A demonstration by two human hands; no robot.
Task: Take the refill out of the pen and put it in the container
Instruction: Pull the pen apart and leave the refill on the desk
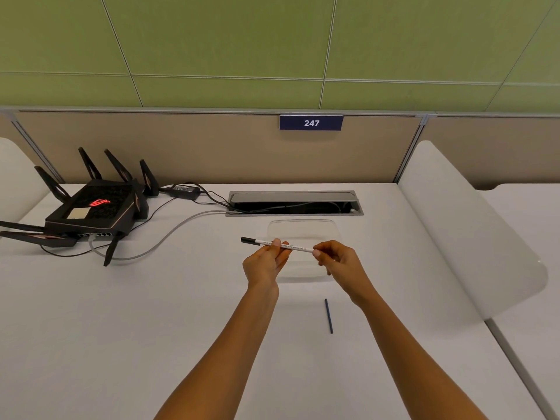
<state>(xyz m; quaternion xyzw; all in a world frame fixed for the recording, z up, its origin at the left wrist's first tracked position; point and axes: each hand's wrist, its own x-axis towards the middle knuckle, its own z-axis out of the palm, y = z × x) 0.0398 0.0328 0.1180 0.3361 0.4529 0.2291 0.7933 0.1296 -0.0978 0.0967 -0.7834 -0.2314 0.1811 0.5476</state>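
Note:
A white pen with printed text and a black end pointing left is held level above the table, between both hands. My left hand pinches its middle, and my right hand grips its right end, which the fingers hide. Just behind and under the hands sits a clear, shallow plastic container, which looks to hold nothing. A thin dark blue stick, like a refill, lies on the white table below my right wrist.
A black router with several antennas stands at the back left, with its cables trailing to an open cable hatch behind the container. A white divider panel rises on the right. A beige partition closes the back.

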